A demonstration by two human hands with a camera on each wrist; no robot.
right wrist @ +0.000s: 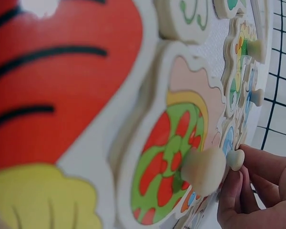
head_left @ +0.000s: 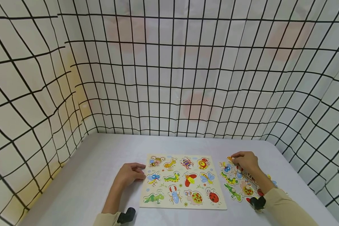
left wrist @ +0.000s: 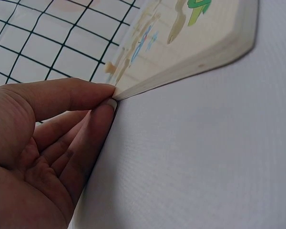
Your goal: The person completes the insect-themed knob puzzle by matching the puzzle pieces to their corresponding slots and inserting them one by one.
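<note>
A pale wooden insect puzzle board (head_left: pixel 204 207) lies flat on the white table, printed with rows of bugs. My left hand (head_left: pixel 130 173) rests at its left side; in the left wrist view the thumb tip (left wrist: pixel 107 90) and a fingertip meet the board's edge (left wrist: pixel 181 76). To the right of the board, my right hand (head_left: pixel 246 161) pinches an orange-and-yellow puzzle piece (head_left: pixel 229 158) at the far end of a cluster of loose pieces. The fingers cover part of that piece. In the right wrist view the right hand (right wrist: pixel 262 186) appears behind a pale knob (right wrist: pixel 236 160).
Loose knobbed pieces lie close together under the right forearm: a green grasshopper (head_left: pixel 233 192), a green caterpillar (head_left: pixel 228 179), a spotted snail (head_left: pixel 247 189) and several others. Behind the table (head_left: pixel 115 147) and at both sides stands a black wire grid (head_left: pixel 173 67) against white sheeting.
</note>
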